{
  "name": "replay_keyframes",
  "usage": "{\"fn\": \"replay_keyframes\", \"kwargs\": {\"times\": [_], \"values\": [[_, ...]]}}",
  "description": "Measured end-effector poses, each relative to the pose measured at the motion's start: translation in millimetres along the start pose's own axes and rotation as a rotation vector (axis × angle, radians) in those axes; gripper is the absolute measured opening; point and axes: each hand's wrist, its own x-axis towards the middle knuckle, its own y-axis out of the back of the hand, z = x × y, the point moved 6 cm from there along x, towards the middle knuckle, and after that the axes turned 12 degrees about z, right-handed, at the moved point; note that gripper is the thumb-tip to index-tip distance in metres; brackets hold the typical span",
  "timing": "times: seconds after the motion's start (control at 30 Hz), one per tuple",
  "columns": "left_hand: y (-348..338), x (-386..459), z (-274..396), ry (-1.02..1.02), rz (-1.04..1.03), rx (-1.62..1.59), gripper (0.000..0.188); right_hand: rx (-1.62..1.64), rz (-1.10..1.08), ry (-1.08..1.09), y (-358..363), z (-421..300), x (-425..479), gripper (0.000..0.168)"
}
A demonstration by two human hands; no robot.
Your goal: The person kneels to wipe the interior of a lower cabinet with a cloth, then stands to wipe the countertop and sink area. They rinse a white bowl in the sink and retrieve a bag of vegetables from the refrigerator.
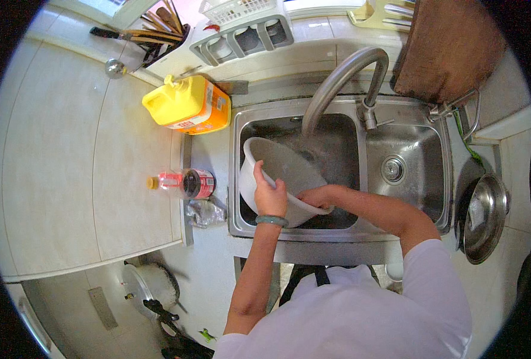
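Observation:
A white plastic basin [288, 161] stands tilted inside the left bowl of a steel double sink [362, 179], its mouth facing the faucet. My left hand [269, 193] grips the basin's rim on the near left side, thumb or finger over the edge. A green bangle circles that wrist. At the near right rim, my right hand [317, 196] reaches to the basin's inner side. Its fingers are partly hidden, so whether it holds anything cannot be made out. The curved faucet spout [337, 83] hangs over the left bowl, just beyond the basin.
Left of the sink stand a yellow pump jug [189, 105], a bottle of dark liquid [198, 184] and a crumpled clear bag [206, 212]. A brown cutting board [449, 51] leans behind at right. A steel lid [485, 220] lies right; a pressure cooker [151, 287] sits lower left.

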Motion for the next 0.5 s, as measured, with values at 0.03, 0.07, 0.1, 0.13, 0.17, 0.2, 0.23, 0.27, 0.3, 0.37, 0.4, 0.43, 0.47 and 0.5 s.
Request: {"fn": "replay_keyframes", "kwargs": {"times": [0.03, 0.07, 0.1, 0.13, 0.17, 0.2, 0.23, 0.27, 0.3, 0.37, 0.4, 0.43, 0.47, 0.5], "values": [[1, 0, 4, -0.016, -0.012, 0.022, 0.056, 0.146, -0.080, 0.001, -4, 4, 12, 0.028], [0, 0, 4, -0.011, -0.021, 0.015, 0.054, 0.221, -0.110, 0.023, -3, 5, 26, 0.028], [1, -2, 4, -0.030, -0.022, 0.034, 0.053, 0.231, -0.124, 0.068, -8, -4, 38, 0.028], [3, -6, 7, -0.053, -0.024, 0.050, 0.053, 0.199, -0.112, 0.142, -14, -19, 46, 0.028], [4, -10, 11, -0.076, -0.026, 0.067, 0.052, 0.146, -0.085, 0.238, -19, -33, 52, 0.028], [7, -11, 15, -0.094, -0.023, 0.103, 0.052, 0.060, -0.031, 0.358, -24, -53, 56, 0.028], [11, -14, 21, -0.108, -0.016, 0.140, 0.051, -0.041, 0.035, 0.500, -27, -73, 56, 0.028], [16, -15, 26, -0.122, -0.009, 0.178, 0.051, -0.158, 0.123, 0.668, -31, -96, 57, 0.029], [20, -16, 30, -0.100, -0.006, 0.190, 0.051, -0.261, 0.232, 0.832, -32, -116, 54, 0.029], [29, -14, 35, -0.060, 0.006, 0.206, 0.051, -0.398, 0.461, 1.078, -28, -146, 46, 0.029], [37, -15, 44, -0.189, 0.062, 0.190, 0.052, -0.442, 0.564, 1.159, -27, -158, 43, 0.029], [42, -16, 45, -0.193, 0.055, 0.209, 0.053, -0.467, 0.671, 1.208, -22, -167, 40, 0.029], [48, -18, 48, -0.197, 0.047, 0.228, 0.053, -0.482, 0.768, 1.226, -18, -175, 38, 0.029], [52, -20, 51, -0.207, 0.034, 0.240, 0.054, -0.481, 0.866, 1.221, -8, -180, 39, 0.029]]}}
